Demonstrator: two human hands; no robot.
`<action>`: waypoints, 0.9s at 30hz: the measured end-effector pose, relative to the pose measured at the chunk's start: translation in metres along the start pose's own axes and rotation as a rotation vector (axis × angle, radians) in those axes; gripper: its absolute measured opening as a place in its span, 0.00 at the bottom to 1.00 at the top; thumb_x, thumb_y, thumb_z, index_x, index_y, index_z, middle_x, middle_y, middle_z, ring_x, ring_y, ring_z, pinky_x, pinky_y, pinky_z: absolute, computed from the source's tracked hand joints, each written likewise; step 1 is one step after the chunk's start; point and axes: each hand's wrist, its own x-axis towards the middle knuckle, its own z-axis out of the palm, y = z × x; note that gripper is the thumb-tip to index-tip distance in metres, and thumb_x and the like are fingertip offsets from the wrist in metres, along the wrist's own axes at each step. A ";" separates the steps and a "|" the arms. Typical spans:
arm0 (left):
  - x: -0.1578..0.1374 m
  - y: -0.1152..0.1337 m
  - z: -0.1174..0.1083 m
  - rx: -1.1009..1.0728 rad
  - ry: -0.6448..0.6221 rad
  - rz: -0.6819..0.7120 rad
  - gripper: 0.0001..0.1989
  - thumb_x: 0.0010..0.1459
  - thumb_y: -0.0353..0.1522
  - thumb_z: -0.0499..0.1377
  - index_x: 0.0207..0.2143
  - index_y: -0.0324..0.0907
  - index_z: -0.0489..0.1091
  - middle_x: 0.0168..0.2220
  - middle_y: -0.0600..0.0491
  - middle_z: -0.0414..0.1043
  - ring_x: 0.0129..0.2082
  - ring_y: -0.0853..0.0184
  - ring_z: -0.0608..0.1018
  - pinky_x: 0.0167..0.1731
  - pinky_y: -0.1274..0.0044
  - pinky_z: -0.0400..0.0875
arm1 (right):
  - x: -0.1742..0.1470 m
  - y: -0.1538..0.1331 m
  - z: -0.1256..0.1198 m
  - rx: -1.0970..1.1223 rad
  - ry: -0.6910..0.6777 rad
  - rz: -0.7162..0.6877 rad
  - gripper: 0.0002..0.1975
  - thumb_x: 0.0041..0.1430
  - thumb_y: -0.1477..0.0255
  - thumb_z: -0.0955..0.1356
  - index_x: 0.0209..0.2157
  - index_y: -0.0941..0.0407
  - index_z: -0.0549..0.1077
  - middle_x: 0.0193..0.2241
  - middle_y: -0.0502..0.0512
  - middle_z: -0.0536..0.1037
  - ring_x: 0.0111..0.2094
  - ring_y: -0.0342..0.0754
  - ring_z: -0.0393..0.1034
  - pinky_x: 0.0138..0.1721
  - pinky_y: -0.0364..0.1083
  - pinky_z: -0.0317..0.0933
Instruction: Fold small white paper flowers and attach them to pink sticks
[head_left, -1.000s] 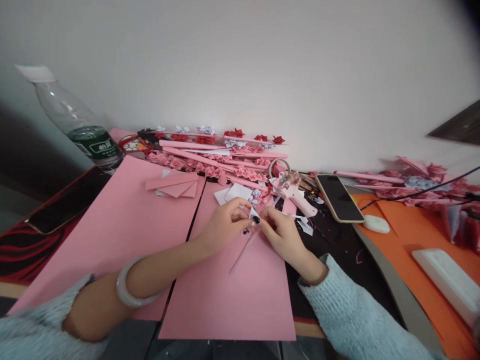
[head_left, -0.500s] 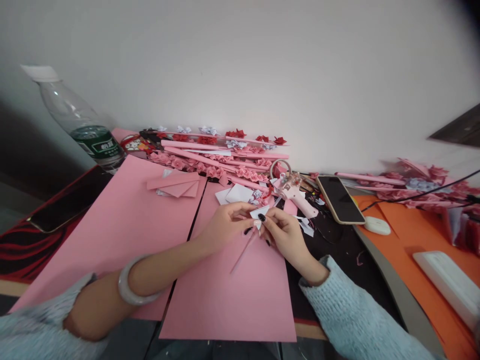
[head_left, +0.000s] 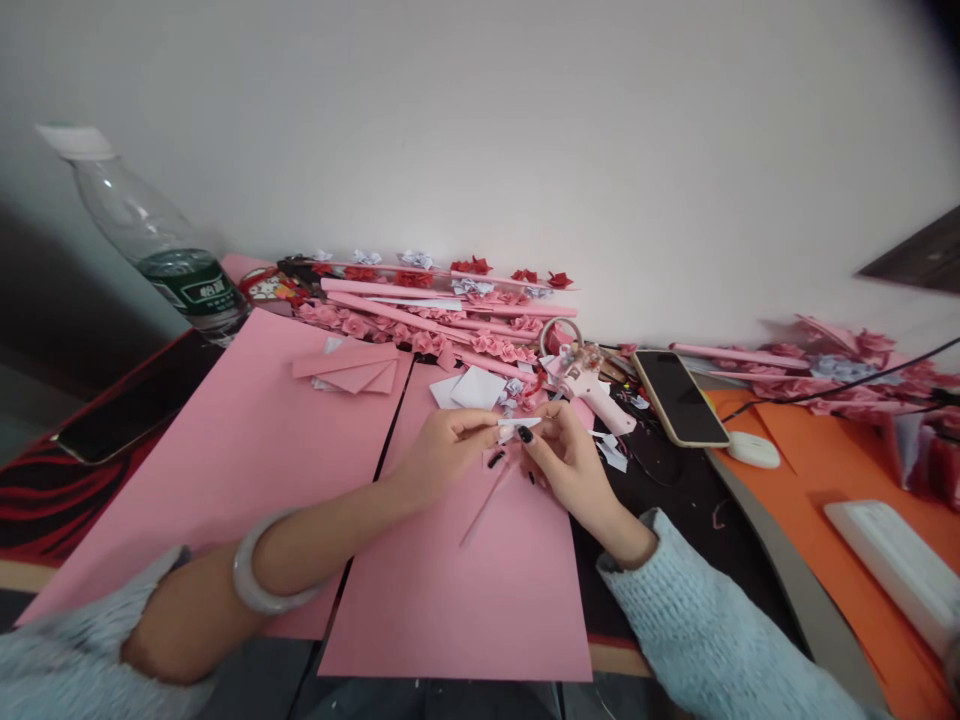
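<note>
A small piece of folded white paper (head_left: pixel 520 422) is pinched between both hands, seen nearly edge-on. My left hand (head_left: pixel 455 452) grips its left end with thumb and fingers. At its right end, the thumb and fingers of my right hand (head_left: pixel 564 452) are closed on it. Below the fingers, a thin stick (head_left: pixel 486 505) lies slanted over a pink sheet (head_left: pixel 457 600). Just behind my left hand rest several white paper squares (head_left: pixel 478 388). A pink glue gun (head_left: pixel 596 393) lies beyond my right hand.
Pink paper flowers (head_left: pixel 420 342) and rolled pink tubes line the wall. A water bottle (head_left: pixel 180 270) stands at the left, near a dark phone (head_left: pixel 124 410). Folded pink papers (head_left: pixel 360 370) lie on another pink sheet. Another phone (head_left: pixel 681 398) and a white mouse (head_left: pixel 754 450) are at the right.
The white paper has gone from showing a pointed, upright face to a flat, narrow edge-on shape as my fingers turned or folded it. Both hands stay in nearly the same place.
</note>
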 end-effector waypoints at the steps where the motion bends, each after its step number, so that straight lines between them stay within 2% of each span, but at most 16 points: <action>1: 0.000 0.001 0.000 0.017 0.001 0.014 0.10 0.56 0.32 0.54 0.33 0.39 0.75 0.28 0.53 0.73 0.31 0.67 0.73 0.31 0.78 0.65 | 0.000 0.000 -0.001 -0.016 -0.008 -0.022 0.07 0.60 0.68 0.63 0.38 0.53 0.59 0.20 0.43 0.65 0.17 0.39 0.58 0.19 0.39 0.55; 5: -0.002 0.004 0.000 0.083 -0.054 0.068 0.09 0.56 0.29 0.53 0.33 0.39 0.74 0.27 0.54 0.72 0.29 0.69 0.72 0.30 0.79 0.64 | 0.000 -0.002 -0.004 -0.289 -0.039 -0.103 0.06 0.59 0.68 0.63 0.34 0.55 0.61 0.24 0.47 0.64 0.21 0.40 0.59 0.22 0.40 0.53; 8: -0.003 0.003 0.001 0.106 -0.112 0.068 0.09 0.55 0.28 0.53 0.31 0.39 0.73 0.27 0.54 0.71 0.28 0.69 0.71 0.30 0.79 0.64 | 0.001 -0.003 -0.006 -0.514 -0.067 -0.158 0.07 0.58 0.71 0.64 0.28 0.56 0.61 0.22 0.46 0.62 0.22 0.41 0.56 0.23 0.41 0.51; 11: -0.003 0.001 0.001 0.096 -0.128 0.044 0.08 0.53 0.27 0.53 0.31 0.40 0.73 0.28 0.54 0.71 0.30 0.68 0.72 0.31 0.79 0.65 | 0.002 -0.003 -0.007 -0.619 -0.116 -0.209 0.09 0.58 0.74 0.63 0.25 0.56 0.60 0.19 0.46 0.61 0.21 0.41 0.54 0.24 0.41 0.49; 15: -0.002 -0.002 0.002 0.113 -0.141 0.034 0.07 0.52 0.26 0.54 0.29 0.39 0.72 0.28 0.55 0.71 0.30 0.68 0.71 0.31 0.79 0.64 | 0.002 -0.004 -0.008 -0.704 -0.170 -0.231 0.11 0.59 0.72 0.62 0.24 0.56 0.59 0.19 0.45 0.59 0.21 0.41 0.53 0.23 0.41 0.47; 19: -0.001 -0.004 0.003 0.222 -0.148 0.074 0.06 0.49 0.25 0.55 0.25 0.39 0.72 0.26 0.55 0.69 0.29 0.69 0.70 0.29 0.79 0.62 | 0.001 -0.005 -0.009 -0.761 -0.230 -0.262 0.12 0.59 0.73 0.62 0.22 0.56 0.59 0.19 0.46 0.58 0.22 0.41 0.54 0.24 0.41 0.46; 24: -0.001 -0.007 0.003 0.206 -0.210 0.046 0.05 0.47 0.26 0.57 0.21 0.38 0.71 0.21 0.56 0.67 0.24 0.70 0.68 0.24 0.80 0.60 | -0.001 -0.005 -0.009 -0.672 -0.314 -0.277 0.13 0.57 0.77 0.61 0.20 0.56 0.58 0.18 0.44 0.56 0.20 0.39 0.52 0.23 0.40 0.45; 27: -0.002 -0.006 0.003 0.128 -0.279 0.001 0.07 0.47 0.25 0.57 0.18 0.38 0.70 0.20 0.55 0.69 0.23 0.70 0.71 0.24 0.80 0.63 | -0.002 -0.006 -0.008 -0.610 -0.326 -0.266 0.14 0.56 0.78 0.61 0.18 0.56 0.56 0.17 0.44 0.54 0.19 0.39 0.51 0.23 0.41 0.45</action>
